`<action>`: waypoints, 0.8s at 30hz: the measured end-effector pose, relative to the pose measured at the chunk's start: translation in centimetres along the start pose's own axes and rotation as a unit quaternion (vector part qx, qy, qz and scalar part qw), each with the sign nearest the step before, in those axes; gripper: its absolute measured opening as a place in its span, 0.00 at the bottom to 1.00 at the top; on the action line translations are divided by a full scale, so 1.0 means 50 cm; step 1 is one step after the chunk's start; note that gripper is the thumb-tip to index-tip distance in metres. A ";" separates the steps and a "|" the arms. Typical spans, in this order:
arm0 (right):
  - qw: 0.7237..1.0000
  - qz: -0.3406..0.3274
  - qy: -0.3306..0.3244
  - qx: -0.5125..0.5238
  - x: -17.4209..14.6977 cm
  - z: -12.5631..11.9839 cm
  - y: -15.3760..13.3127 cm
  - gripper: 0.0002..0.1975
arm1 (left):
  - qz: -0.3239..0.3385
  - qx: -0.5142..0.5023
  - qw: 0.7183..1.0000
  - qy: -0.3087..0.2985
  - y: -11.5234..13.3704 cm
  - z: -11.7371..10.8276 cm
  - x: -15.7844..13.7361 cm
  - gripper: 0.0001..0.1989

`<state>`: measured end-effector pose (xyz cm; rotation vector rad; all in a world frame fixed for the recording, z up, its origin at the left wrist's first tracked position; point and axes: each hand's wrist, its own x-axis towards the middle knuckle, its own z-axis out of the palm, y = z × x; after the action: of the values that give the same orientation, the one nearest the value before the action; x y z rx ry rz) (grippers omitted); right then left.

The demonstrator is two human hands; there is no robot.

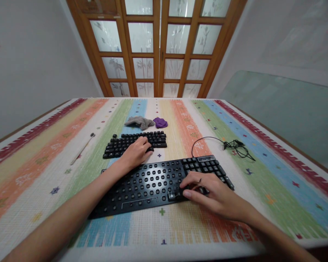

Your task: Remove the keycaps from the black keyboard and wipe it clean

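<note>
A black keyboard [153, 180] lies slightly tilted across the table, with most of its main section bare of keycaps. Keys still sit on its right end [207, 167]. My right hand [207, 191] rests over the keyboard near the arrow-key area, fingers bent and thumb close to the forefinger. A thin piece shows between its fingers, too small to name. Beyond the keyboard, loose black keycaps [117, 147] lie laid out in rows. My left hand [136, 151] reaches over their near edge, fingers curled down around a keycap [151, 149], the fingertips partly hidden.
A thin brush-like stick [82, 150] lies at the left. Behind the keycaps are a grey cloth [139, 122] and a purple cloth [160, 123]. The keyboard's black cable [236, 145] lies bundled at the right. A striped tablecloth [57, 174] covers the table.
</note>
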<state>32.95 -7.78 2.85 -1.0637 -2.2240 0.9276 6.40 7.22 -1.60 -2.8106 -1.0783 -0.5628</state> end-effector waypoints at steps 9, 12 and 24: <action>1.000 0.004 0.009 -0.018 0.000 -0.012 -0.009 0.09 | 0.001 0.003 1.000 0.009 -0.001 -0.010 -0.021 0.06; 0.999 0.005 -0.010 -0.033 -0.001 -0.018 -0.014 0.09 | -0.003 -0.002 1.000 0.014 0.003 -0.020 -0.029 0.07; 0.998 0.052 0.009 0.036 0.018 0.000 0.003 0.13 | 0.031 -0.125 0.990 -0.060 0.093 -0.065 -0.103 0.14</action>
<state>32.52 -6.99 2.83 -1.1585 -2.1212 1.0304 4.93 -0.18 -0.20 -3.1185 -0.9971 -0.5653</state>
